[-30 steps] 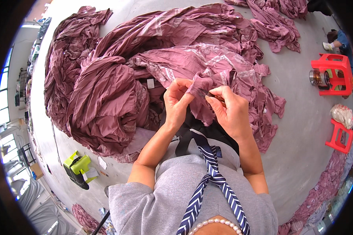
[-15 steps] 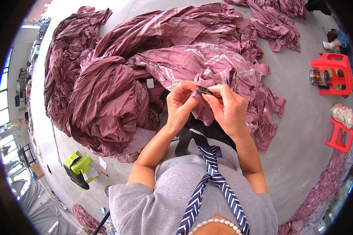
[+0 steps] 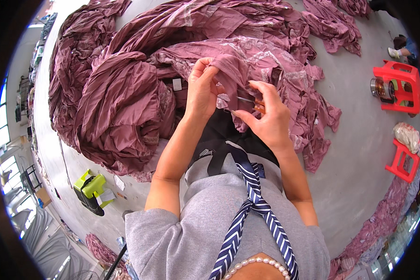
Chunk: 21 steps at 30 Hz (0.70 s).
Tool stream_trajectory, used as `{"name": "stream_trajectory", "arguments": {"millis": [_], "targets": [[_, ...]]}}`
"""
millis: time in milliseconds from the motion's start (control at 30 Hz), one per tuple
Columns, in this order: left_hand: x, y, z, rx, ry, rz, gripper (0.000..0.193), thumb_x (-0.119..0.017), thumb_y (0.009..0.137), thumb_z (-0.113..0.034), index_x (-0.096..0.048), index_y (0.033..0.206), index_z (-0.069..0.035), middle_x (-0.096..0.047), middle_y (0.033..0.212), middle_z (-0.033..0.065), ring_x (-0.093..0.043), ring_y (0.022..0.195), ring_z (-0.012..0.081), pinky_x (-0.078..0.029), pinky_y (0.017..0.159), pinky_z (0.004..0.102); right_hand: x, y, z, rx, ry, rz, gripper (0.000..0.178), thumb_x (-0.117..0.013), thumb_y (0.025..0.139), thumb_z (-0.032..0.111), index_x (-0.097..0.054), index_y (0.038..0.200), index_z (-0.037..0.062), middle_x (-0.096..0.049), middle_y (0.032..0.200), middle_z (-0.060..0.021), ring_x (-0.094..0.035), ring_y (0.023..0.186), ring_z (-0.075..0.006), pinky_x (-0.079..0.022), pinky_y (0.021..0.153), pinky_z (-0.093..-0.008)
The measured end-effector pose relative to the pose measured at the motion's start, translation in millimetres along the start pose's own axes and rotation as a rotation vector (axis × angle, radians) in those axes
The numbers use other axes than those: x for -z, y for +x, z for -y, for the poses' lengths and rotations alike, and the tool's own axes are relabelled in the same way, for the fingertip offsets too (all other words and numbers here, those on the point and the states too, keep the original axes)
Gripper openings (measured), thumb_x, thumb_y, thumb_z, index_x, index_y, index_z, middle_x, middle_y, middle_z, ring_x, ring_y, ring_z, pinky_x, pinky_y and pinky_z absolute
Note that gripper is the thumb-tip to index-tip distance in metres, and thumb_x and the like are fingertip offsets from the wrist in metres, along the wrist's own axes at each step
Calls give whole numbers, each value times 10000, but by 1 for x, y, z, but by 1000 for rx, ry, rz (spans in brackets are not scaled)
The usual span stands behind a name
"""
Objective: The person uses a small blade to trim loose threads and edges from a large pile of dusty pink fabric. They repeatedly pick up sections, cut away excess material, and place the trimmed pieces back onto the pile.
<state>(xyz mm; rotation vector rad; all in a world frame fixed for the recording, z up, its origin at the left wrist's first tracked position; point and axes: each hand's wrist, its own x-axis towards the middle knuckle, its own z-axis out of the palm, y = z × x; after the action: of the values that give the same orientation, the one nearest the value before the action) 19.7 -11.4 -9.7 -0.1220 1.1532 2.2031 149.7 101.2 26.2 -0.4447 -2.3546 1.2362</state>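
A heap of crumpled mauve patterned cloth [image 3: 121, 102] lies in front of me. My left hand [image 3: 202, 91] pinches a mauve cloth piece [image 3: 232, 70] and holds it raised over the heap. A pale patterned edge of cloth shows under its fingers. My right hand [image 3: 268, 109] is to the right of that piece, thumb and forefinger apart, other fingers curled in. They hold a slim dark tool with a pale, shiny shaft [image 3: 245, 99], which points left toward the cloth; it looks like small thread snips, though its tips are not clear.
On the right stand a red plastic stool [image 3: 399, 88] with a glass jar [image 3: 381, 87] and a second red stool [image 3: 402, 161] bearing a plastic bag [image 3: 407, 136]. A lime-green and black object [image 3: 93, 190] sits on the floor at left. More mauve cloth [image 3: 331, 28] lies far right.
My hands, close together at a dark item half a second ago, have moved apart. The left has risen with the cloth; the right now has the slim tool alone.
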Motion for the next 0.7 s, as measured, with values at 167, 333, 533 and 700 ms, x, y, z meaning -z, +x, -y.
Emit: {"name": "stream_trajectory", "arguments": {"millis": [167,333,533,700], "targets": [[9,10,3,-28,33,37,140,-499,913,-88,-504,1051,-110,-632,974,28,-637,824,135,-559,610,315,-24,-9,-48,-388,316,146,196,-685,802,60,-581,955,-4,-567,716,-4,-496,664,-32,-429,602,-200],[19,0,4,90,60,127,508,-610,875,-238,-382,1308,-100,-532,1039,39,-555,873,145,-533,659,368,-14,-4,-27,-226,274,207,183,-669,776,23,-561,922,-1,-584,685,-27,-540,608,-66,-433,535,-254],[30,-28,6,268,284,87,454,-584,768,-24,-514,1216,-35,-605,909,33,-554,785,94,-443,714,206,-18,-13,-17,21,258,299,185,-679,772,33,-609,943,51,-631,763,-70,-606,646,-108,-477,569,-263],[102,-22,-49,-122,273,-266,328,-487,690,23,-573,999,-46,-576,834,7,-504,647,88,-415,600,182,40,-6,-72,-361,297,-171,111,-609,887,109,-629,943,16,-691,821,-65,-640,720,-80,-499,629,-224]]}}
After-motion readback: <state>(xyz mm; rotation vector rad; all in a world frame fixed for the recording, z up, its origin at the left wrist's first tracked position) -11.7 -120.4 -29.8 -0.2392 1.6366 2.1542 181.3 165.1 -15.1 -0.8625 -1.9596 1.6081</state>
